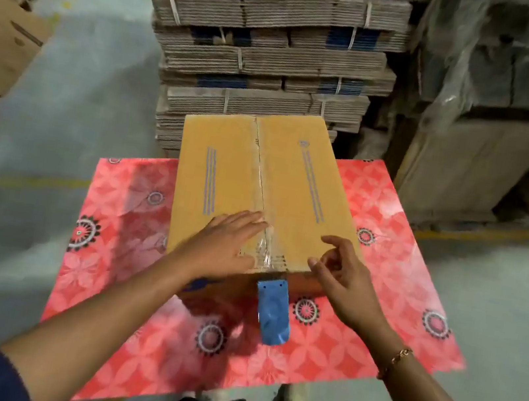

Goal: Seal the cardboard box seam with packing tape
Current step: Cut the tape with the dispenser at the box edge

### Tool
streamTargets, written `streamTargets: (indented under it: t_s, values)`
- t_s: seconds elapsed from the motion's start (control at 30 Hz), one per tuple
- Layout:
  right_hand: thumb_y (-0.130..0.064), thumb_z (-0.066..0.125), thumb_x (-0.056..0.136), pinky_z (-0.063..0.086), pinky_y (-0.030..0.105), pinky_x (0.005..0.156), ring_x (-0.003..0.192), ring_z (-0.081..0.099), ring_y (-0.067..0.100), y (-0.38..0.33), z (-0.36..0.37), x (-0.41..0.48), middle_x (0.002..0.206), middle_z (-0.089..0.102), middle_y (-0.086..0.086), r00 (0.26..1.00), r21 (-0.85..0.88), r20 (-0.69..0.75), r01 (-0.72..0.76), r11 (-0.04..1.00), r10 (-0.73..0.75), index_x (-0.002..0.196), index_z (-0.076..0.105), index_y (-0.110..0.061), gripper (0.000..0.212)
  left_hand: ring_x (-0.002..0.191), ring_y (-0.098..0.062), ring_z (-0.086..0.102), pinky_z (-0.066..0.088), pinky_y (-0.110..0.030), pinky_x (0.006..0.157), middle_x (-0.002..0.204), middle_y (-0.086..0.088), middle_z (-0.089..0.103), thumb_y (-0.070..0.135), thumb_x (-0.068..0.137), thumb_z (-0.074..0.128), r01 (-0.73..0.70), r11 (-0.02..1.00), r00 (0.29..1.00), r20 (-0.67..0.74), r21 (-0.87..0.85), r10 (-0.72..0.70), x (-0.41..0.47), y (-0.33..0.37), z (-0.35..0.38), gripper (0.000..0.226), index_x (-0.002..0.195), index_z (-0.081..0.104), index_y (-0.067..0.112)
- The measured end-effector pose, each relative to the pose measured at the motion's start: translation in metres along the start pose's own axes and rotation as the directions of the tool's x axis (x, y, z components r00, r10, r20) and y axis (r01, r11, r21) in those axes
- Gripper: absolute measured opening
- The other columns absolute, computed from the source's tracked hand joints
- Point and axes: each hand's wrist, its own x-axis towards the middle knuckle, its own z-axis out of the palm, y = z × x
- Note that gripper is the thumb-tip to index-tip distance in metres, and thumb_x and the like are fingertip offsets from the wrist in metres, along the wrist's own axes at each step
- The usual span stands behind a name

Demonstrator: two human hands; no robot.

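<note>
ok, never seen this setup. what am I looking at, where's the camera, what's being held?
No machine here: a person works with two bare hands, filmed by one wide-angle camera on their head, looking forward and down. A closed cardboard box sits on a table with a red flowered cover. Clear packing tape runs along the box's centre seam. The left hand lies flat on the box top beside the tape. The right hand hovers open at the near right corner, holding nothing. A blue tape dispenser hangs at the box's near edge, ungripped. Bundled flat cartons are stacked behind.
</note>
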Motion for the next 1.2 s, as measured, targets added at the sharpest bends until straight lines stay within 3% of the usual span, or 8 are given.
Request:
streamTargets:
  t_s: [0.1, 0.23, 0.57, 0.7, 0.8, 0.9, 1.07, 1.2]
  values:
    - [-0.038, 0.067, 0.092, 0.052, 0.045, 0.066, 0.069, 0.061, 0.012, 0.014, 0.022, -0.023, 0.076, 0.063, -0.003, 0.995, -0.023, -0.017, -0.095, 0.995, 0.095, 0.120, 0.054, -0.022, 0.034, 0.159, -0.015, 0.002, 0.001, -0.043, 0.127, 0.173, 0.004, 0.004, 0.057, 0.075, 0.038, -0.156, 0.976, 0.988, 0.031, 0.154, 0.153, -0.003, -0.001, 0.013, 0.094, 0.163, 0.017, 0.030]
    - [-0.067, 0.061, 0.082, 0.053, 0.037, 0.077, 0.092, 0.063, 0.012, 0.030, 0.054, -0.057, 0.107, 0.063, -0.005, 0.968, -0.050, 0.036, -0.246, 0.968, 0.248, 0.135, 0.046, -0.024, 0.070, 0.159, -0.015, -0.006, -0.006, -0.043, 0.126, 0.173, 0.003, -0.005, 0.054, 0.076, 0.043, -0.271, 0.923, 0.961, 0.028, 0.273, 0.274, -0.004, -0.001, 0.038, 0.098, 0.164, 0.009, 0.028]
    - [-0.083, 0.064, 0.071, 0.040, 0.049, 0.115, 0.149, 0.035, 0.024, 0.050, 0.109, -0.080, 0.169, 0.024, 0.001, 0.893, -0.158, 0.186, -0.385, 0.909, 0.410, 0.162, 0.005, -0.022, 0.125, 0.159, -0.019, -0.010, 0.000, -0.047, 0.129, 0.173, -0.003, -0.009, 0.040, 0.083, 0.044, -0.261, 0.892, 0.958, -0.017, 0.369, 0.287, 0.003, -0.013, 0.059, 0.095, 0.164, 0.000, 0.019]
    - [-0.073, 0.071, 0.073, 0.050, 0.041, 0.101, 0.137, 0.050, 0.025, 0.049, 0.118, -0.077, 0.160, 0.041, -0.001, 0.893, -0.111, 0.185, -0.397, 0.911, 0.411, 0.162, 0.007, -0.026, 0.119, 0.159, -0.016, -0.013, -0.002, -0.045, 0.129, 0.172, 0.000, -0.011, 0.044, 0.089, 0.034, -0.239, 0.916, 0.964, -0.036, 0.322, 0.264, 0.004, -0.012, 0.058, 0.086, 0.164, -0.003, 0.022]
    - [-0.047, 0.076, 0.083, 0.049, 0.029, 0.077, 0.111, 0.061, 0.021, 0.046, 0.119, -0.080, 0.144, 0.056, 0.001, 0.909, -0.106, 0.177, -0.364, 0.925, 0.377, 0.161, 0.014, -0.022, 0.102, 0.158, -0.011, -0.012, -0.002, -0.042, 0.129, 0.172, 0.006, -0.010, 0.045, 0.098, 0.020, -0.248, 0.930, 0.962, -0.040, 0.271, 0.269, 0.006, -0.014, 0.056, 0.072, 0.164, -0.002, 0.027]
    - [-0.049, 0.070, 0.082, 0.049, 0.028, 0.059, 0.086, 0.064, 0.023, 0.047, 0.116, -0.089, 0.131, 0.064, 0.006, 0.919, -0.144, 0.153, -0.342, 0.929, 0.362, 0.159, 0.012, -0.026, 0.099, 0.157, -0.006, -0.010, 0.000, -0.037, 0.128, 0.172, 0.012, -0.007, 0.052, 0.105, 0.010, -0.213, 0.953, 0.970, -0.067, 0.215, 0.232, 0.007, -0.011, 0.056, 0.063, 0.164, 0.002, 0.032]
    - [-0.060, 0.058, 0.086, 0.044, 0.027, 0.058, 0.099, 0.068, 0.030, 0.037, 0.106, -0.103, 0.160, 0.041, -0.002, 0.966, -0.224, 0.099, -0.211, 0.951, 0.238, 0.162, -0.001, -0.036, 0.099, 0.159, -0.011, -0.006, 0.004, -0.038, 0.127, 0.173, 0.008, -0.004, 0.053, 0.097, 0.020, -0.245, 0.932, 0.962, -0.051, 0.269, 0.268, 0.005, -0.012, 0.053, 0.073, 0.164, 0.004, 0.029]
    - [-0.058, 0.051, 0.087, 0.057, 0.041, 0.060, 0.097, 0.066, 0.029, 0.026, 0.098, -0.105, 0.146, 0.050, 0.005, 0.973, -0.284, 0.092, -0.179, 0.942, 0.213, 0.160, -0.005, -0.044, 0.093, 0.159, -0.012, -0.009, 0.002, -0.038, 0.127, 0.172, 0.006, -0.009, 0.054, 0.090, 0.028, -0.238, 0.918, 0.965, -0.027, 0.319, 0.260, 0.004, -0.012, 0.053, 0.083, 0.164, 0.000, 0.029]
